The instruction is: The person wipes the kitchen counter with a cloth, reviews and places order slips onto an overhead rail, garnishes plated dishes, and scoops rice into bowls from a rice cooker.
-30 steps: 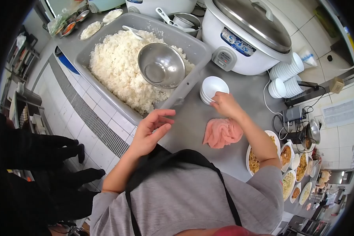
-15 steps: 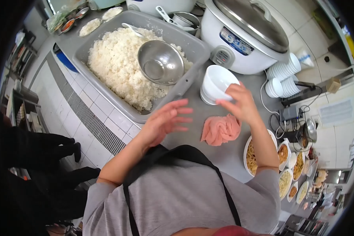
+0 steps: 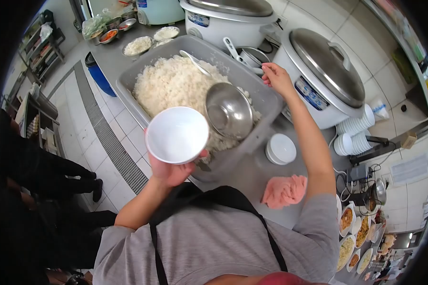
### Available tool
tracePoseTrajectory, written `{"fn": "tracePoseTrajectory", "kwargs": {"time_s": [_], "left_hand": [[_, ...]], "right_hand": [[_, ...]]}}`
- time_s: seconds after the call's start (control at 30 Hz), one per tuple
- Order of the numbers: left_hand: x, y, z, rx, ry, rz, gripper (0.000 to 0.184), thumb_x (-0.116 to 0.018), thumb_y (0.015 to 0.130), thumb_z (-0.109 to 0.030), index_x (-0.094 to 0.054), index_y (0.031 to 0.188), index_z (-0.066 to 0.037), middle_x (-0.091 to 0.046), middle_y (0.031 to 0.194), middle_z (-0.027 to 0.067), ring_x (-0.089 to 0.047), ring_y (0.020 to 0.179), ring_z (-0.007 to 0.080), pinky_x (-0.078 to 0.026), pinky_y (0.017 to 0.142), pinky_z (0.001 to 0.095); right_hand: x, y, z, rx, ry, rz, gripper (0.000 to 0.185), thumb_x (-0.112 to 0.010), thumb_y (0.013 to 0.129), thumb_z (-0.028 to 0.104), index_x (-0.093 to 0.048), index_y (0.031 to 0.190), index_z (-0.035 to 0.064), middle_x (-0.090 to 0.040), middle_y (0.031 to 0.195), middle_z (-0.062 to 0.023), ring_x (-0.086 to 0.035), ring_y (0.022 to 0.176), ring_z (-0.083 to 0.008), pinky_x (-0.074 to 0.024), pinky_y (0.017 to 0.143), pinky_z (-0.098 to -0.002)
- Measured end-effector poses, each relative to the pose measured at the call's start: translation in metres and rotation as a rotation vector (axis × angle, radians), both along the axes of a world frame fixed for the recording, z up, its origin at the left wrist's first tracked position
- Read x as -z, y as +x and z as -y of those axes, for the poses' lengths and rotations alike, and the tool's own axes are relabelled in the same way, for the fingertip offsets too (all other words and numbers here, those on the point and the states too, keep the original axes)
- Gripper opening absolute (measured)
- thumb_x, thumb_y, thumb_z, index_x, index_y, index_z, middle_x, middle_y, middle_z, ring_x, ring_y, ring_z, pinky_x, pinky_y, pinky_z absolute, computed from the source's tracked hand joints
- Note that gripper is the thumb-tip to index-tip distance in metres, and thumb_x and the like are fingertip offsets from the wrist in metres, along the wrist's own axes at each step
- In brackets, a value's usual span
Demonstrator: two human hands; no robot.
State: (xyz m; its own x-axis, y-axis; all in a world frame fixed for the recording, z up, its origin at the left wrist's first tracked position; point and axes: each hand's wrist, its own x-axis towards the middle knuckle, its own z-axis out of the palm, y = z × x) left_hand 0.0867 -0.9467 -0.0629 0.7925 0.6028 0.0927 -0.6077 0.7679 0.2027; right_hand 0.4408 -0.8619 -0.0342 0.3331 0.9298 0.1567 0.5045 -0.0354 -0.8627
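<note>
My left hand [image 3: 169,172] grips a white bowl [image 3: 177,135] from below, its mouth facing me, in front of the rice tub [image 3: 128,85]. No food shows inside the bowl. My right hand [image 3: 277,80] is over the tub's far right edge with fingers curled, close to a small metal pot [image 3: 253,56]. A white-handled utensil [image 3: 230,47] rests at that pot. Whether my fingers touch anything there is unclear. Cooked rice [image 3: 171,83] is heaped in the tub. A metal bowl [image 3: 229,111] and a white rice paddle [image 3: 195,62] lie on it.
Another white bowl [image 3: 281,149] and a pink cloth [image 3: 284,191] are on the counter. Large rice cookers [image 3: 318,76] stand behind, with stacked white bowls [image 3: 354,130] to the right. Filled dishes [image 3: 347,247] line the right side. A person in dark clothes [image 3: 57,161] is at left.
A white bowl has gone from the counter into my left hand, leaving another standing there. My right hand has left the bowls and moved away from me to the small pot.
</note>
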Motion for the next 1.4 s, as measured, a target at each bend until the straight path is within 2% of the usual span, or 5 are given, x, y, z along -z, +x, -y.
{"fn": "tracePoseTrajectory", "kwargs": {"time_s": [0.4, 0.63, 0.77, 0.97, 1.4], "left_hand": [[0.009, -0.128, -0.285, -0.173, 0.116, -0.049, 0.084, -0.035, 0.071, -0.073, -0.027, 0.131, -0.015, -0.034, 0.129, 0.0167, -0.048, 0.103, 0.0422, -0.05, 0.067, 0.0554], [0.02, -0.166, -0.406, -0.079, 0.189, -0.069, 0.077, -0.026, 0.076, -0.07, -0.028, 0.131, -0.017, -0.038, 0.128, 0.0099, -0.044, 0.111, 0.0329, -0.043, 0.085, 0.0493], [0.032, -0.162, -0.446, -0.094, 0.013, -0.285, 0.075, -0.028, 0.076, -0.069, -0.03, 0.131, -0.017, -0.037, 0.13, 0.0065, -0.041, 0.115, 0.0314, -0.039, 0.089, 0.0498], [0.053, -0.173, -0.495, -0.082, -0.121, -0.283, 0.079, -0.037, 0.069, -0.073, -0.033, 0.127, -0.019, -0.043, 0.122, 0.0103, -0.047, 0.105, 0.0377, -0.043, 0.071, 0.0606], [0.039, -0.183, -0.471, -0.178, -0.111, -0.151, 0.083, -0.041, 0.07, -0.071, -0.03, 0.128, -0.012, -0.042, 0.116, 0.029, -0.048, 0.1, 0.043, -0.05, 0.066, 0.0536]], "right_hand": [[0.02, 0.034, -0.165, 0.344, -1.081, -0.077, 0.022, -0.051, 0.072, 0.033, -0.051, 0.073, 0.0108, -0.05, 0.063, -0.005, -0.051, 0.052, -0.0147, -0.0439, 0.046, -0.0313], [-0.108, -0.036, -0.112, 0.593, -0.966, 0.234, 0.035, -0.049, 0.068, 0.007, -0.044, 0.102, 0.0106, -0.055, 0.068, -0.0141, -0.056, 0.045, -0.0204, -0.0474, 0.039, -0.0343], [0.055, 0.031, -0.008, 0.464, -0.403, 1.453, 0.048, -0.052, 0.072, 0.008, -0.039, 0.118, 0.0077, -0.057, 0.072, -0.0169, -0.057, 0.046, -0.0227, -0.0483, 0.043, -0.0346], [-0.082, -0.079, -0.086, 1.012, -0.389, 0.368, 0.038, -0.051, 0.072, 0.002, -0.041, 0.108, 0.0073, -0.06, 0.076, -0.0195, -0.061, 0.059, -0.029, -0.0472, 0.061, -0.0388], [-0.148, -0.004, -0.447, 0.695, -0.371, 1.073, 0.035, -0.045, 0.075, 0.014, -0.056, 0.108, 0.0152, -0.06, 0.102, -0.0109, -0.056, 0.095, -0.027, -0.0457, 0.08, -0.0374]]}}
